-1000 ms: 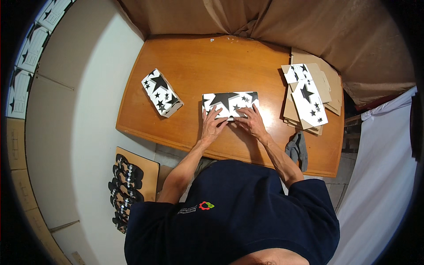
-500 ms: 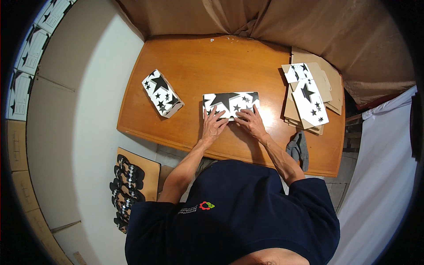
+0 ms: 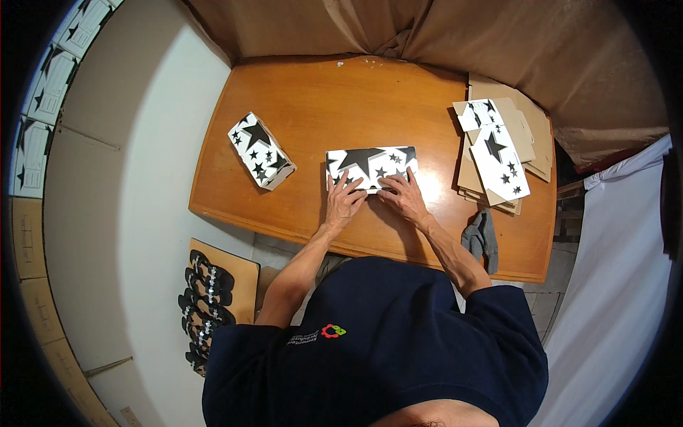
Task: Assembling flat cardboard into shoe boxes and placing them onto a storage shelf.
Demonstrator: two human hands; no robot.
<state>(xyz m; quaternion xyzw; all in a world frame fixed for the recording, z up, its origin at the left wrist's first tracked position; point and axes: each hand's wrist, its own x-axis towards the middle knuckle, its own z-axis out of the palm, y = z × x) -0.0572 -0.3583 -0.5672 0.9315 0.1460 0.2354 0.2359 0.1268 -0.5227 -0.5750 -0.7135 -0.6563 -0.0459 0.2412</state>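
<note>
Nothing has moved; folded box left, flat cardboard stack right.

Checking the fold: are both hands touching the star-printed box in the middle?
Touching. Head view shows left hand and right hand fingers pressed on the star-printed box.

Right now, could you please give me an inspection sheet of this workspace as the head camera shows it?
Surface: wooden table, glossy, bare at its far side.
Job's things: flat star-printed box lying in the middle of the table under both hands.
Clutter: assembled star-printed box to the left; stack of flat cardboard blanks to the right with star-printed flat pieces on top; grey cloth at the near right edge.
Hands: left hand and right hand press flat on the box's near edge.
Cables: nothing seen.
Surroundings: brown curtain behind; black sandals on a board on the floor, left.
</note>
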